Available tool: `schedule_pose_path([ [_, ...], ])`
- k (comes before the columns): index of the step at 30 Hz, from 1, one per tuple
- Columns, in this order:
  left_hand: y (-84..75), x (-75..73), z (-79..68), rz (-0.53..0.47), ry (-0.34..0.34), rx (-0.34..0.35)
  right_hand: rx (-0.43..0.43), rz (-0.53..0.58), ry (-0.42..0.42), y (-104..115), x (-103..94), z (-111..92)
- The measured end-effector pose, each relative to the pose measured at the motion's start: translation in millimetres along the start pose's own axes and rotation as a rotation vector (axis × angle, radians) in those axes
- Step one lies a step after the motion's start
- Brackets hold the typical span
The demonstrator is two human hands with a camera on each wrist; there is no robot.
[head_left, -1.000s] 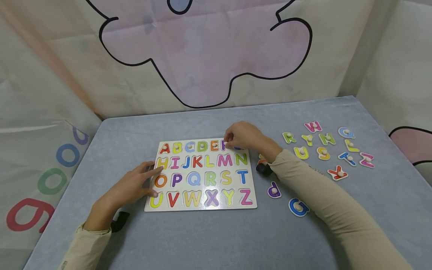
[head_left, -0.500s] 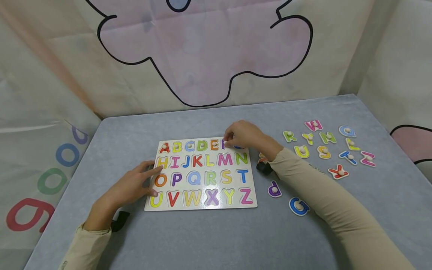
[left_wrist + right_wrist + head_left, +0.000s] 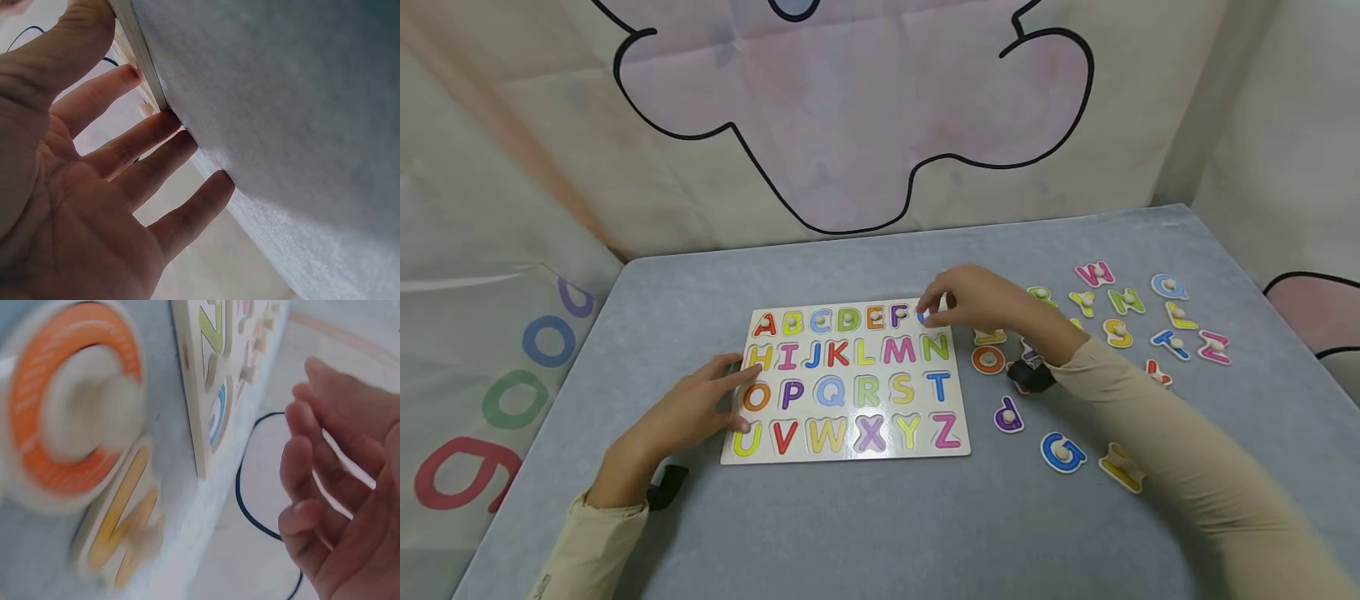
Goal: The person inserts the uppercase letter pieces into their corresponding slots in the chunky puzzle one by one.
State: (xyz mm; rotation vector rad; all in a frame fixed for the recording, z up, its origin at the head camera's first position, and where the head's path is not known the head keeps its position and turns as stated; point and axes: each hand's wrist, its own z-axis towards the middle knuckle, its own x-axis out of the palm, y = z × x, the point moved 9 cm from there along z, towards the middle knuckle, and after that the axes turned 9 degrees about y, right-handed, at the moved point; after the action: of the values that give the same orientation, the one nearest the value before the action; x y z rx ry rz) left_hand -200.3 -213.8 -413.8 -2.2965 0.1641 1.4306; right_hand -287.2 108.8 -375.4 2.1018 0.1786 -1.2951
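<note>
A white alphabet puzzle board [image 3: 919,410] lies flat on the table. Its top row holds several knobbed letters from A to F, the purple F [image 3: 896,317] among them. My left hand [image 3: 696,408] rests at the board's left edge, fingers extended; in the left wrist view, fingertips of that hand [image 3: 106,169] meet the board's side [image 3: 142,56] and the cloth. My right hand [image 3: 973,296] hovers over the top right corner, partly covering the blue G recess. The right wrist view shows that hand [image 3: 344,462] with loosely bent fingers and nothing between them.
Right of the board lie loose knobbed letters, including an orange O [image 3: 988,360], purple P [image 3: 1008,415], blue G [image 3: 1063,452] and yellow piece [image 3: 1122,468]. More letters, such as the pink Z [image 3: 1214,347], spread farther right. My right sleeve crosses above some.
My right hand has let go of the F piece's knob and moved right, uncovering the F. The left hand stays at the board's edge.
</note>
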Motion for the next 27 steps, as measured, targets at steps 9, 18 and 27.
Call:
schedule_pose_path([
  [9, 0.4, -1.4, -0.7, -0.001, 0.003, -0.010, -0.120, 0.067, 0.044, 1, 5.3, -57],
  [18, -4.3, -1.3, -0.6, -0.013, -0.003, 0.014, -0.377, 0.099, 0.185, -1, 32.0, -114],
  [27, -3.1, -1.6, -1.2, -0.013, 0.003, 0.003, -0.453, 0.112, 0.281, -22, 53.4, -140],
])
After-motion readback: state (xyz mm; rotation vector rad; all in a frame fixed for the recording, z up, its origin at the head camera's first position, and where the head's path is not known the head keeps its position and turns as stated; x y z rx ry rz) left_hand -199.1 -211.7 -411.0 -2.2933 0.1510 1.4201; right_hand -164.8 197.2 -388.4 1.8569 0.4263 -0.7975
